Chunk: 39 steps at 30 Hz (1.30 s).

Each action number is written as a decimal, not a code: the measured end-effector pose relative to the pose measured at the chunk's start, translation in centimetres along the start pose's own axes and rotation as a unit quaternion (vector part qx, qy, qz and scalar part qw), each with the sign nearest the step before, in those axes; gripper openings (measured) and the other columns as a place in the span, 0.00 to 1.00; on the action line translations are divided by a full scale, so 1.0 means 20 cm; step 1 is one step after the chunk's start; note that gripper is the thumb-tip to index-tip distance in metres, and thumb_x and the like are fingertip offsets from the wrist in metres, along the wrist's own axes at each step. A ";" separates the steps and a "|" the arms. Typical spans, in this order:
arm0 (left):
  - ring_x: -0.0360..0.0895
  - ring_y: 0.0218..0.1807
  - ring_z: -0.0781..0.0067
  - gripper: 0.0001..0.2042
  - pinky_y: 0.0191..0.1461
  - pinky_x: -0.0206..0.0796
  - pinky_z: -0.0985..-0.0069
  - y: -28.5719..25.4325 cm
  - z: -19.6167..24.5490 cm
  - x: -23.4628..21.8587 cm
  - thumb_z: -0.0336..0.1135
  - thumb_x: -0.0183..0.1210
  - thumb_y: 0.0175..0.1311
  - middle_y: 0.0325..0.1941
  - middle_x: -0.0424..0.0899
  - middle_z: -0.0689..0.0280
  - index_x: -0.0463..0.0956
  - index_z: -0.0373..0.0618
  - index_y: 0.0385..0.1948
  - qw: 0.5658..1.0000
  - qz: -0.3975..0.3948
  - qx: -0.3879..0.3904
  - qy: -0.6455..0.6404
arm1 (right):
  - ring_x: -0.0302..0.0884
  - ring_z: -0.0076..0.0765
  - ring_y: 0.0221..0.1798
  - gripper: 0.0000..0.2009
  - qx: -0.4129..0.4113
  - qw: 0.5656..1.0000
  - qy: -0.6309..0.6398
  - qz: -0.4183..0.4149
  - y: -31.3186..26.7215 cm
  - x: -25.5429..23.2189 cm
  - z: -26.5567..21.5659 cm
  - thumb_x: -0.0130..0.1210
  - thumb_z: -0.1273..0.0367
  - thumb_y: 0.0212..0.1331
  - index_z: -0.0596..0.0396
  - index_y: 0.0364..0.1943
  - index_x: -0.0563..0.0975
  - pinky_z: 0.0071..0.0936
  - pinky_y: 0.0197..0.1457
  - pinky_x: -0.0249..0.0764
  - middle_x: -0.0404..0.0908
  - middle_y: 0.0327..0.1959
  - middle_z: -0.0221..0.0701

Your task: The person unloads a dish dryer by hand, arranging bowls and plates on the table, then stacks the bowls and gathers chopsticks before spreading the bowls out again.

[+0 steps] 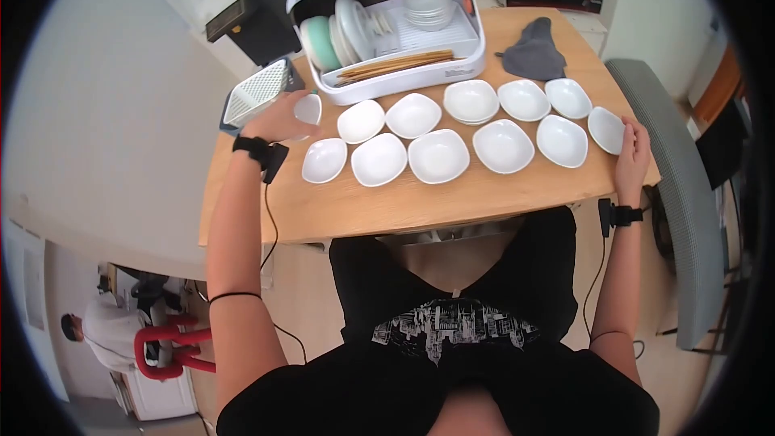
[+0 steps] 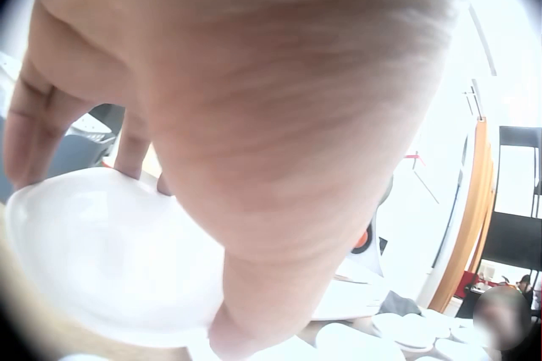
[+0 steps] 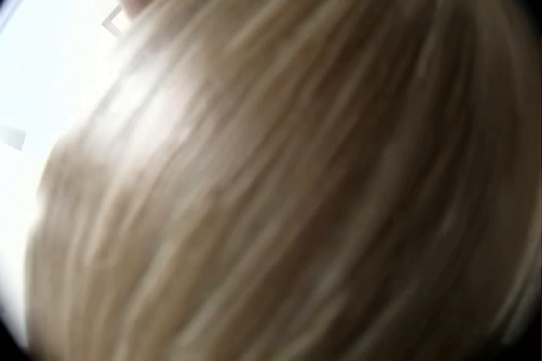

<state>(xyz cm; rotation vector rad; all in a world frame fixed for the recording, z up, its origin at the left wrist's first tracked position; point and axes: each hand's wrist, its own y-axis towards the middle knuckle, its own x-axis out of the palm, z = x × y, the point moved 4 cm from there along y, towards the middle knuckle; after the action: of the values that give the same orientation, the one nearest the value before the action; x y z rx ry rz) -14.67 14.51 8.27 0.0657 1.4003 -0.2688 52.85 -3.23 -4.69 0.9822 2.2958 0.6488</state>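
Two rows of white bowls (image 1: 439, 156) spread across a wooden table (image 1: 307, 222). The left hand (image 1: 278, 119) grips the rim of a white bowl (image 1: 307, 110) at the back left of the rows; in the left wrist view this hand (image 2: 254, 124) spans the bowl (image 2: 110, 255), thumb on one side and fingertips on the other. At the right end, the right hand (image 1: 634, 160) holds the outer edge of another white bowl (image 1: 605, 130), its fingers over the rim. The right wrist view is filled by blurred skin and shows no bowl.
Behind the bowls stands a white dish rack (image 1: 404, 85) with plates, stacked bowls and chopsticks. A grey basket (image 1: 228, 119) with a white lattice insert is at the left, a grey cloth (image 1: 534, 52) at the back right. A person (image 1: 109, 331) is at the far lower left.
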 end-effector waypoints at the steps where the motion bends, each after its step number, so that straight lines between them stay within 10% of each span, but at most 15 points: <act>1: 0.75 0.75 0.48 0.55 0.79 0.66 0.61 0.01 -0.03 0.03 0.57 0.82 0.47 0.76 0.75 0.48 0.67 0.43 0.79 1.000 0.007 -0.005 -0.005 | 0.81 0.32 0.58 0.15 -0.009 1.000 0.003 -0.003 0.00 0.01 -0.02 0.50 0.64 0.85 0.61 0.57 0.83 0.30 0.64 0.75 0.84 0.56 0.36; 15: 0.77 0.75 0.46 0.55 0.76 0.71 0.55 0.07 0.00 0.20 0.68 0.75 0.50 0.76 0.77 0.47 0.68 0.43 0.79 0.996 -0.031 -0.073 0.044 | 0.80 0.34 0.56 0.15 -0.016 0.999 -0.027 0.031 -0.01 -0.03 0.03 0.50 0.64 0.84 0.61 0.54 0.84 0.32 0.63 0.74 0.85 0.54 0.36; 19: 0.83 0.64 0.47 0.37 0.67 0.76 0.57 -0.03 0.23 0.06 0.61 0.72 0.59 0.66 0.83 0.48 0.82 0.44 0.65 0.985 0.003 -0.074 0.153 | 0.80 0.33 0.56 0.15 -0.009 0.999 0.016 0.038 -0.01 -0.03 0.03 0.50 0.64 0.84 0.61 0.54 0.83 0.32 0.63 0.74 0.85 0.54 0.36; 25: 0.84 0.62 0.52 0.23 0.64 0.77 0.58 -0.06 1.09 0.11 0.44 0.74 0.61 0.64 0.84 0.60 0.84 0.49 0.57 0.933 0.026 0.359 0.015 | 0.80 0.32 0.57 0.15 0.008 0.999 0.013 0.045 -0.01 -0.03 0.05 0.50 0.64 0.85 0.60 0.55 0.84 0.31 0.64 0.74 0.85 0.54 0.35; 39: 0.66 0.82 0.49 0.54 0.83 0.63 0.59 0.56 1.44 0.46 0.36 0.86 0.39 0.81 0.68 0.54 0.67 0.50 0.77 0.890 -0.196 0.400 0.094 | 0.79 0.29 0.55 0.13 -0.001 0.997 0.065 0.050 -0.01 -0.04 0.09 0.50 0.66 0.85 0.61 0.53 0.83 0.28 0.63 0.73 0.84 0.52 0.32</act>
<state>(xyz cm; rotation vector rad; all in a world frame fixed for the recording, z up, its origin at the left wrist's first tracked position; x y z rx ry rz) 16.96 18.16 3.09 0.5036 1.4027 -1.1983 54.37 -3.49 -5.86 1.0874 2.3685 0.7766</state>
